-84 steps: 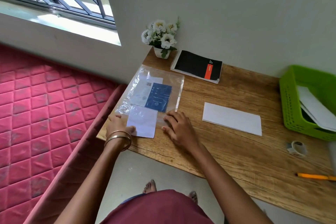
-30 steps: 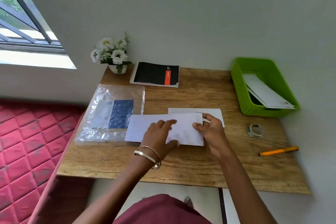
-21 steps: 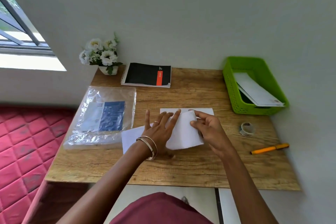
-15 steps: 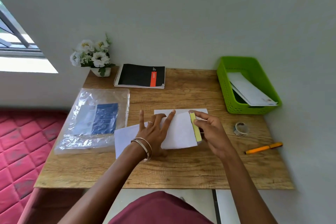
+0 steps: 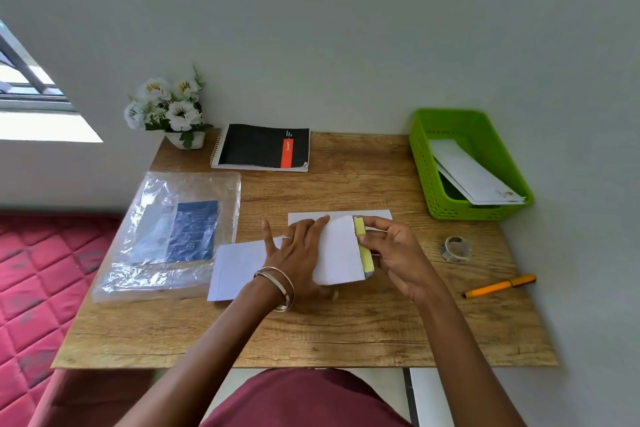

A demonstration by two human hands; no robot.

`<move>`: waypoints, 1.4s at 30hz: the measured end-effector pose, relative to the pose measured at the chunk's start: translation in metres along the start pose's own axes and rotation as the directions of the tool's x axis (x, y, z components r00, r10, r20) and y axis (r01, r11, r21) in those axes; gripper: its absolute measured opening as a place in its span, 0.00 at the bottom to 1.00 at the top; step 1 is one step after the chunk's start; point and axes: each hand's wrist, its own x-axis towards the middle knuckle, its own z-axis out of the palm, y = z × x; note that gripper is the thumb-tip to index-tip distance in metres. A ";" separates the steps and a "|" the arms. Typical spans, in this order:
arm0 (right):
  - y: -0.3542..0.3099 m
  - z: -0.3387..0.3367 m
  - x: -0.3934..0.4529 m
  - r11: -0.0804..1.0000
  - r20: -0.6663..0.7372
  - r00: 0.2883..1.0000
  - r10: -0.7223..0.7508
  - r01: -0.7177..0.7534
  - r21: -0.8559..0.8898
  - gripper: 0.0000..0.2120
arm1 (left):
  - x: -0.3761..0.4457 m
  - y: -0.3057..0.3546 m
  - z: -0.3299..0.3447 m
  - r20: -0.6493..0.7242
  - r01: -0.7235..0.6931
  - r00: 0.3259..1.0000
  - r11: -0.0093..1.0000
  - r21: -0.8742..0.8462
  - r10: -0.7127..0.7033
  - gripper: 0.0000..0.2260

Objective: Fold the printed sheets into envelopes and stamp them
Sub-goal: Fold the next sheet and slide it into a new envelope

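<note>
White envelope (image 5: pixel 341 250) mid-surface, its yellow-edged flap (image 5: pixel 363 248) pinched by the right hand (image 5: pixel 394 251), left hand (image 5: pixel 294 253) spread flat on it, white sheet (image 5: pixel 341 215) just behind, wooden surface (image 5: pixel 346 329), green basket (image 5: pixel 446 208) right.

A home bedroom: mattress (image 5: pixel 38 288) beside a small wooden desk (image 5: pixel 346 333).

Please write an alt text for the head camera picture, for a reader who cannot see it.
At a wooden desk, a left hand presses flat on a white envelope while the right hand pinches its flap, which shows a yellow strip. Around them lie a plastic bag, a notebook, flowers, a green basket of envelopes, tape and a pen.
</note>
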 end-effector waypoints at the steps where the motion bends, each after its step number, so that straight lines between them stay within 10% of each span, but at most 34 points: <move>1: 0.001 0.000 0.001 1.000 0.007 1.000 0.001 -0.001 -0.001 0.12 | 0.001 -0.001 -0.001 0.001 -0.004 1.000 1.000 0.009 0.004 0.55; 16: 0.016 0.009 0.011 0.862 -0.137 0.983 -0.121 0.036 -0.505 0.15 | 0.001 -0.005 -0.002 -0.111 -0.078 0.987 0.950 0.302 0.116 0.54; 37: 0.013 0.007 0.012 0.936 -0.123 0.985 -0.124 0.075 -0.344 0.11 | -0.001 -0.024 -0.009 -0.010 -0.094 0.995 0.986 0.135 0.096 0.57; 42: 0.013 0.014 0.011 0.753 -0.331 0.793 -0.511 0.227 -0.618 0.14 | 0.007 -0.017 -0.007 -0.133 -0.055 0.988 0.988 0.144 0.074 0.48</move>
